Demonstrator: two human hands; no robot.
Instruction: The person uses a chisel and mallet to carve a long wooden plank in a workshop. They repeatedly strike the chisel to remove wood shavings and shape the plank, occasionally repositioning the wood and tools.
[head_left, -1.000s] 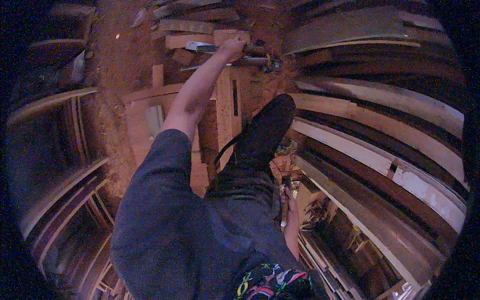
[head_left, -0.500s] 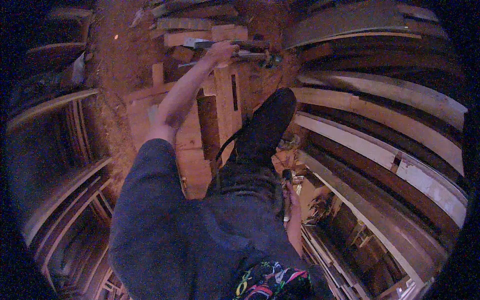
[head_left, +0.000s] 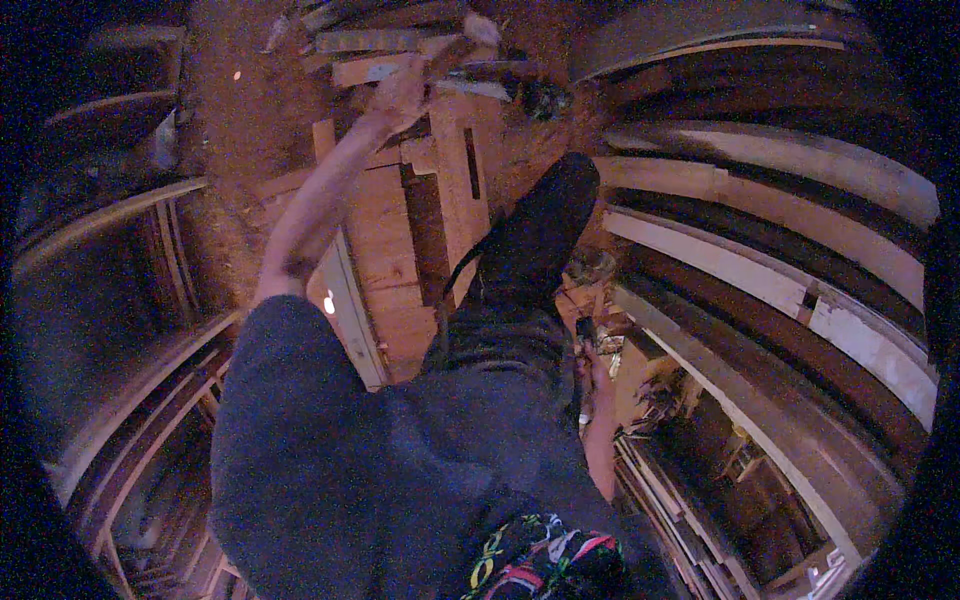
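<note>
Up ahead, my left hand reaches over the wood pieces, its fingers smeared by motion. Touching or very near it, a short brown wood piece slants up to the right; whether I grip it cannot be told. Just right of that hand lies a pale flat strip, close to a dark, greenish object too dim to name. Low on the right, beside my leg, my right hand is closed around a slim tool with a dark end, mostly hidden by the hand and my clothes.
Boards lie beneath my left arm, a pale strip among them. Long planks are stacked along the right. Wooden frames stand at the left, and more timber offcuts are piled at the far end.
My left hand has moved left, off the bar-like pieces. The short wood piece near it now slants upward. A pale strip shows under my left forearm. My right hand still grips the tool.
</note>
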